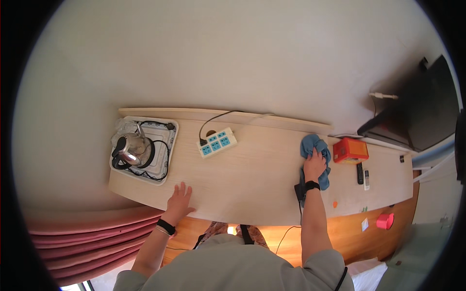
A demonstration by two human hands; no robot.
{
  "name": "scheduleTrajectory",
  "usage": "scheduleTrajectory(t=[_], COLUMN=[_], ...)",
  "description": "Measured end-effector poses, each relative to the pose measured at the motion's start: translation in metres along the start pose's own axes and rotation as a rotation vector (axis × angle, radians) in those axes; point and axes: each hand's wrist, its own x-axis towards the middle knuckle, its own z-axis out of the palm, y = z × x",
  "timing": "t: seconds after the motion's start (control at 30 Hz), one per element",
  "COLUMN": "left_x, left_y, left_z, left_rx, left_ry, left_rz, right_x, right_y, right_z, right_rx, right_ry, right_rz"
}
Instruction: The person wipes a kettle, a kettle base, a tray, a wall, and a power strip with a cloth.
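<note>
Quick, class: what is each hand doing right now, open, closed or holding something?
Left hand: open, fingers spread, flat on the desk, holding nothing.
Right hand: pressed on the blue cloth; grip cannot be told.

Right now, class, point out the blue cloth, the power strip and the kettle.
blue cloth (310,144): head view, on its upper fold, above the right hand.
power strip (217,142): head view, on its white top among the blue sockets.
kettle (130,148): head view, on its shiny metal body.

Head view, steeply down, desk (262,179) near
</note>
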Motion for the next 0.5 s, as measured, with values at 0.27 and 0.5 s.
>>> scheduleTrajectory(t=[0.27,0.5], left_x=[0.106,0.163], left_y=[-0.002,0.010], left_z=[-0.048,-0.054], left_rx=[-0.420,-0.460], left_ry=[0.541,0.509], left_rz=[0.054,0.041], right_x=[-0.021,-0.021], right_y=[-0.226,-0.279], right_z=[-0.053,-0.031], right_rx=[0.562,0.278], right_ry=[0.025,-0.174], right_rz=[-0.611,-0.717])
